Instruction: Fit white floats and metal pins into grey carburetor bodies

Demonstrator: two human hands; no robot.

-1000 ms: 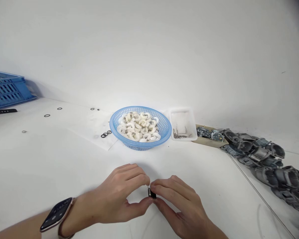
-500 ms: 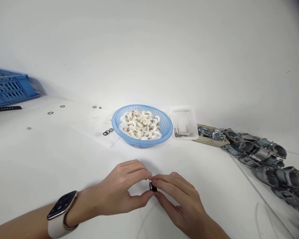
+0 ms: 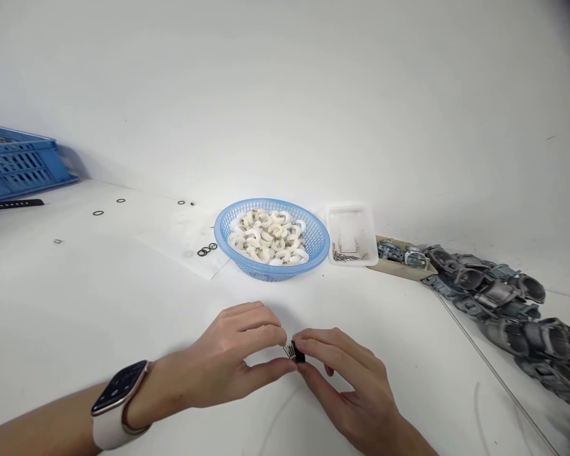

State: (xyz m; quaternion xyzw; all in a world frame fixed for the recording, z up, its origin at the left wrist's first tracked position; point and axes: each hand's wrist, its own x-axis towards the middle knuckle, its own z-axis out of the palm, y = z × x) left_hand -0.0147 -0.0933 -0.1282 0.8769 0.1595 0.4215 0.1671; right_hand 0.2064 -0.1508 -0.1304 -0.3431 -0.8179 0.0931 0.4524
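Note:
A small black piece with several thin metal pins (image 3: 296, 352) is between my two hands, low in the middle of the view. My right hand (image 3: 346, 373) pinches its black part between thumb and index finger. The thumb and index finger of my left hand (image 3: 247, 358) close on the pins at its left side, and that wrist wears a watch. Beyond my hands stands a blue basket (image 3: 270, 275) of white curved parts with metal bits. Right of it, a white tray (image 3: 351, 221) holds thin metal pins.
A cardboard box (image 3: 401, 270) of metal parts adjoins a pile of grey metal castings (image 3: 508, 304) at the right. Black rings (image 3: 204, 251) lie left of the basket. A blue crate (image 3: 23, 164) and a black strip (image 3: 12, 204) are at the far left.
The black piece has turned and shifted slightly right, so its fanned pins now show. My left fingertips have moved a little away from my right index finger.

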